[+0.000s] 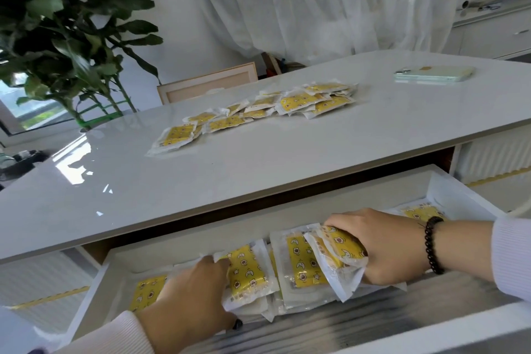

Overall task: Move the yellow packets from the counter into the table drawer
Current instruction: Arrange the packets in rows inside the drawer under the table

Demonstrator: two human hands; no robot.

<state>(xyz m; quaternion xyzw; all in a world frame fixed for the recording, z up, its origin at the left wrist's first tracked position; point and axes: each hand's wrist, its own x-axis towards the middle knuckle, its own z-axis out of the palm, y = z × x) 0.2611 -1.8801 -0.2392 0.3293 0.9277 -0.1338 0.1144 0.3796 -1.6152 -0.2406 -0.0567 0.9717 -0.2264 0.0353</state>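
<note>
Both my hands are down inside the open white table drawer (448, 195). My left hand (184, 296) grips a bundle of yellow packets (247, 273) at its left side. My right hand (382, 247) grips another bundle of yellow packets (339, 247), fingers curled over the top. More packets lie flat on the drawer floor, one at the left (146, 293) and one at the far right (419, 213). Several yellow packets (258, 112) still lie spread in a row across the white counter (143, 187).
A pale phone (434, 73) lies on the counter at the far right. A leafy green plant (66, 26) stands behind the counter's left end. A wooden frame (207, 82) leans beyond the counter, and white curtains hang at the back.
</note>
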